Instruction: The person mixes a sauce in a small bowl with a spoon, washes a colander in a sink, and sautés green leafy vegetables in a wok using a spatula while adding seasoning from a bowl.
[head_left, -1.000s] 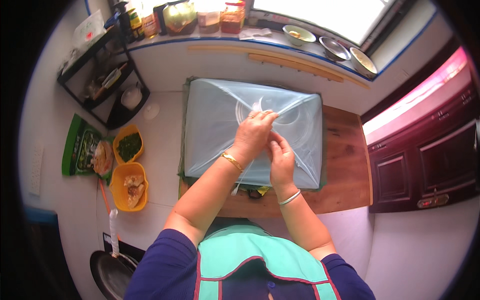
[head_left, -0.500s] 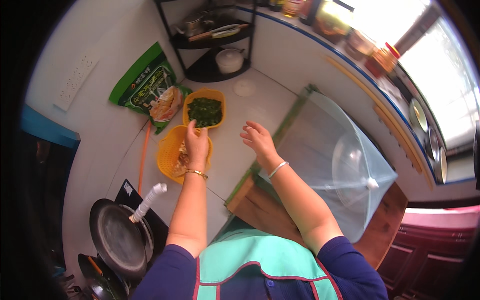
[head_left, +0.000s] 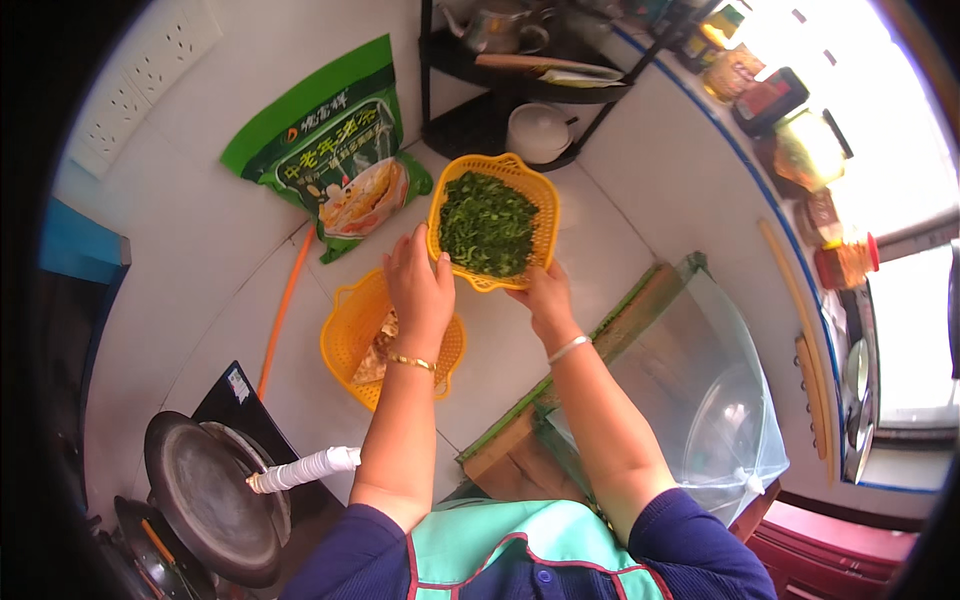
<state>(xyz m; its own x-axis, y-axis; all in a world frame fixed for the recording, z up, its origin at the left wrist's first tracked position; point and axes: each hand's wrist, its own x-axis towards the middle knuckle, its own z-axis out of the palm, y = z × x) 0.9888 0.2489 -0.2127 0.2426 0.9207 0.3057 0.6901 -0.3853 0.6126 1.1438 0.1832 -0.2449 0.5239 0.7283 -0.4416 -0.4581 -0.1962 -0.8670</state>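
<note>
Between my two hands is a yellow plastic basket [head_left: 545,205] full of chopped green leaves [head_left: 487,222], tilted a little toward me. My left hand [head_left: 420,285] grips its near left side, fingers against the wall. My right hand [head_left: 547,300] is closed on the near right corner, the thumb by the rim. Below the left hand stands a second yellow basket [head_left: 345,335] holding pale and brown pieces [head_left: 380,345] whose kind I cannot make out; my left hand and forearm cover part of it.
A green food bag [head_left: 340,150] leans on the wall at the far left. Behind the baskets stands a black corner shelf [head_left: 465,130] with a white lidded pot [head_left: 540,132]. A mesh food cover [head_left: 690,370] sits on the right; a wok [head_left: 215,495] is at the near left. Jars [head_left: 845,262] line the sill.
Both hands have reached forward and taken hold of the basket of greens, which is now raised off the counter. The view has shifted, too.
</note>
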